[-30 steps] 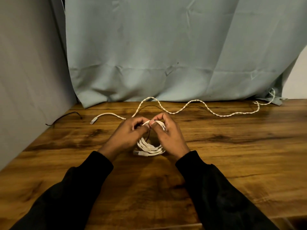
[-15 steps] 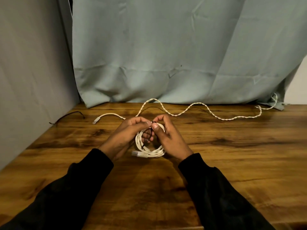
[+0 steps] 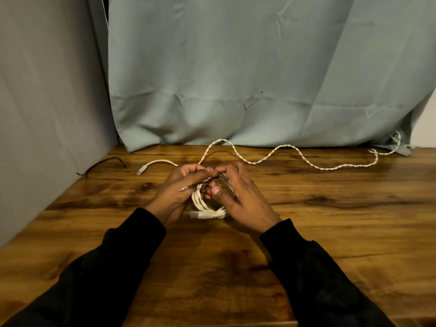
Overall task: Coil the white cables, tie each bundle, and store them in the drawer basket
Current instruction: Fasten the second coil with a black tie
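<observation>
No brand, label or writing can be read anywhere in your view, and no drawer or basket shows.

Your left hand (image 3: 179, 194) and right hand (image 3: 238, 197) meet over the middle of the wooden table (image 3: 330, 232), both curled around a coiled white cable (image 3: 200, 204). The coil is a small ring of several smooth round loops, standing between your palms with its lower edge at the tabletop. A clear plastic plug (image 3: 197, 214) with a ribbed white boot sticks out to the left at the bottom of the coil. Your left thumb and forefinger pinch a thin dark tie (image 3: 213, 178) at the top of the loops; a short pale end of it pokes out to the left near your left fingers. Your right fingers arch over the far side of the coil while the right thumb presses in against the loops from the near side.

Behind your hands a second white cable (image 3: 295, 159) lies loose, twisted like a braid, winding in waves toward the right rear corner. A flat-looking white end with a plug (image 3: 141, 171) lies just left of your left hand. A thin black wire (image 3: 103, 162) lies near the left wall.

The table has a glossy, dark-streaked wood grain. A creased pale teal curtain (image 3: 236, 79) hangs behind it, with a grey cloth (image 3: 47, 102) on the left. Your sleeves (image 3: 118, 267) are black.
</observation>
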